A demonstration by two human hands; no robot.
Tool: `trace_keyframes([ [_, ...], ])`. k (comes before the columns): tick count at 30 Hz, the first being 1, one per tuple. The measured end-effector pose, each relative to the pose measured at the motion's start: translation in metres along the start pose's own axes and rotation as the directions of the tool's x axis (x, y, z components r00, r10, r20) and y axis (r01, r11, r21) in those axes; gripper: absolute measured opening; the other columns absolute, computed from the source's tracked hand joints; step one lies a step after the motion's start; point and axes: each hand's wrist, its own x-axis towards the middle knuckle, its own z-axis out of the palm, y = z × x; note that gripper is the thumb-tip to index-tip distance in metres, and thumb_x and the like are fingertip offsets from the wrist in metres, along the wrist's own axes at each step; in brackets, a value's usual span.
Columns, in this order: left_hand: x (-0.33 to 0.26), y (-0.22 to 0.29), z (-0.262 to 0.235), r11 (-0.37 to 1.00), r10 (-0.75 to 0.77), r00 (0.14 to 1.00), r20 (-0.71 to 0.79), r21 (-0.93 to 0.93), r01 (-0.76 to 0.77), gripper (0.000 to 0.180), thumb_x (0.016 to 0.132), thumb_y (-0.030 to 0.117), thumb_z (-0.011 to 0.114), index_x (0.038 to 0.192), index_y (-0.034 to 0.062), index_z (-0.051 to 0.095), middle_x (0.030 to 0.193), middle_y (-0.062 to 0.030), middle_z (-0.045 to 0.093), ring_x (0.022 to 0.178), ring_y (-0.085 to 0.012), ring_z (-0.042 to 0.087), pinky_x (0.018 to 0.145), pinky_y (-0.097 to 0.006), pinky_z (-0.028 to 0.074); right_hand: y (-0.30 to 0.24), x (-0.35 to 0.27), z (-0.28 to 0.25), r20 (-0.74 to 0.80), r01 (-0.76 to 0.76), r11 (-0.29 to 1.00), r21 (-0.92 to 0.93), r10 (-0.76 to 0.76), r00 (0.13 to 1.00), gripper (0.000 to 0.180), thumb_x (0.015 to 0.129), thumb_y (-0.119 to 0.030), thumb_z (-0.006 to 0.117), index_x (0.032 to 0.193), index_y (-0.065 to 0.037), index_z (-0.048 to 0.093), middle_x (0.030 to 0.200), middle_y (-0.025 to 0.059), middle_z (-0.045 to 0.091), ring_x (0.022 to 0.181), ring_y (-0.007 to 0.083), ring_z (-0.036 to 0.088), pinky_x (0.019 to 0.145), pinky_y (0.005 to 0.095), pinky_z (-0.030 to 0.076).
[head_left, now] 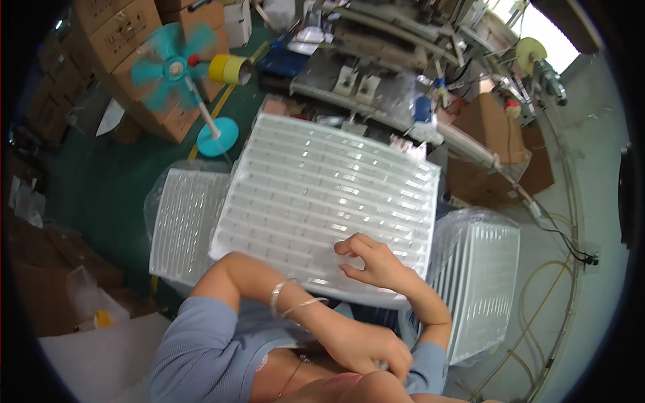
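A white plastic tray (329, 201) with many rows of narrow slots lies in front of me, tilted slightly. Over its near right part hovers my right hand (369, 262). The thumb and curled fingers are apart, with nothing visible between them. My left arm, with silver bracelets (277, 295) at the wrist, crosses my body to the right. Close to my chest and right upper arm, my left hand (376, 348) is closed. A small pale glint shows at its fingers, too small to name.
Slotted white trays in clear plastic stand left (185, 225) and right (487, 282). A teal fan (176, 69) stands back left near cardboard boxes (121, 33). Beyond the tray is a metal workbench (322, 87). An open carton (490, 127) and hanging cables (564, 238) are at right.
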Motion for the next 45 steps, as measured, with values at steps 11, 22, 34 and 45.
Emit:
trace_keyframes([
  [11,-0.078,0.028,-0.232,-0.08,0.617,0.484,-0.621,0.562,0.823,0.029,0.081,0.025,0.065,0.107,0.0117,0.066,0.102,-0.0088,0.062,0.095,-0.0265,0.053,0.085,-0.039,0.039,0.064,0.047,-0.11,-0.698,0.053,0.941,0.335,0.21,0.684,0.019,0.088,-0.005,0.058,0.107,0.0,0.061,0.11,0.0071,0.061,0.085,0.0086,0.058,0.069,0.0219,0.049],
  [22,-0.049,0.022,-0.317,-0.283,0.674,0.621,-0.399,0.637,0.717,0.015,0.082,0.022,0.065,0.093,0.0113,0.066,0.078,-0.0031,0.059,0.078,-0.0205,0.052,0.072,-0.035,0.038,0.073,0.156,-0.159,-0.757,-0.101,0.866,-0.489,-0.364,0.542,0.024,0.083,-0.008,0.067,0.106,-0.003,0.062,0.102,0.0133,0.066,0.084,0.0256,0.067,0.068,0.0323,0.053],
  [34,-0.143,0.038,-0.149,0.41,0.081,0.555,-0.828,0.535,0.739,0.019,0.087,0.022,0.06,0.104,0.0119,0.062,0.074,-0.0059,0.062,0.071,-0.0235,0.059,0.066,-0.035,0.048,0.085,0.191,-0.162,-0.762,-0.286,0.831,-0.478,-0.23,0.605,0.035,0.087,-0.022,0.063,0.117,-0.004,0.059,0.111,0.0163,0.062,0.1,0.0296,0.06,0.086,0.0354,0.047],
  [45,-0.149,-0.018,-0.032,0.243,-0.108,0.763,-0.638,0.727,0.642,0.033,0.078,0.01,0.056,0.11,0.0024,0.057,0.098,-0.0081,0.06,0.092,-0.0214,0.056,0.081,-0.034,0.041,0.018,0.015,-0.037,-0.149,-0.037,0.93,-0.365,-0.019,0.989,0.019,0.076,-0.005,0.068,0.095,-0.007,0.067,0.076,0.008,0.06,0.069,0.0247,0.061,0.06,0.0342,0.049],
])
